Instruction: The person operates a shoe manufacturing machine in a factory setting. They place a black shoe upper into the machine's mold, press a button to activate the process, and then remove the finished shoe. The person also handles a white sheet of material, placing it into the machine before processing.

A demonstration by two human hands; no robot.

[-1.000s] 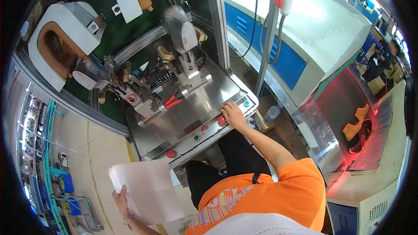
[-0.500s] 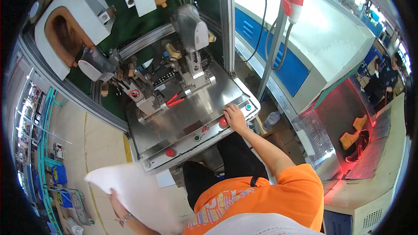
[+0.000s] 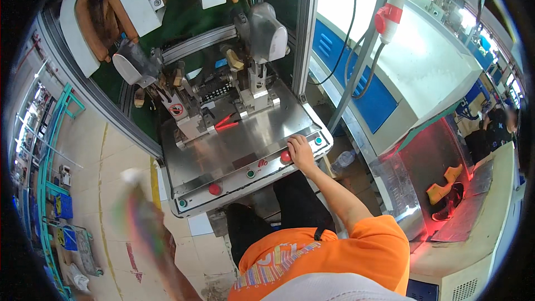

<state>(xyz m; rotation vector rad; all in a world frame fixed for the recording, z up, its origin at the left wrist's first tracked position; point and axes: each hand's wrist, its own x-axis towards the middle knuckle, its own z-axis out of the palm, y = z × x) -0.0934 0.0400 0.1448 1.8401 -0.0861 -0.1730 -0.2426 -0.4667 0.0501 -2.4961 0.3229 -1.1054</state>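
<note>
My right hand (image 3: 301, 153) lies on the front control panel (image 3: 264, 168) of a machine, its fingers over the metal edge beside a red push button (image 3: 286, 157). It holds nothing I can see. At the lower left, my left hand (image 3: 157, 235) is smeared by motion. It grips a thin flat sheet (image 3: 135, 203), now a narrow blur with coloured streaks and a pale tip. A second red button (image 3: 214, 189) sits further left on the panel. Red-handled pliers (image 3: 226, 122) lie on the metal bed below two grey shoe-shaped moulds (image 3: 268, 33).
Brown padded U-shaped clamps (image 3: 83, 19) hang at the upper left. A white and blue machine (image 3: 384, 50) stands right, with a red-lit tunnel holding a yellow piece (image 3: 444, 185) and a dark shoe (image 3: 448, 202). Another person (image 3: 496, 128) is at far right. Blue bins (image 3: 65, 206) stand left.
My left hand has swung the sheet up and to the left; its broad white face has turned to a narrow coloured blur. My right hand stays on the panel. The view has shifted slightly.
</note>
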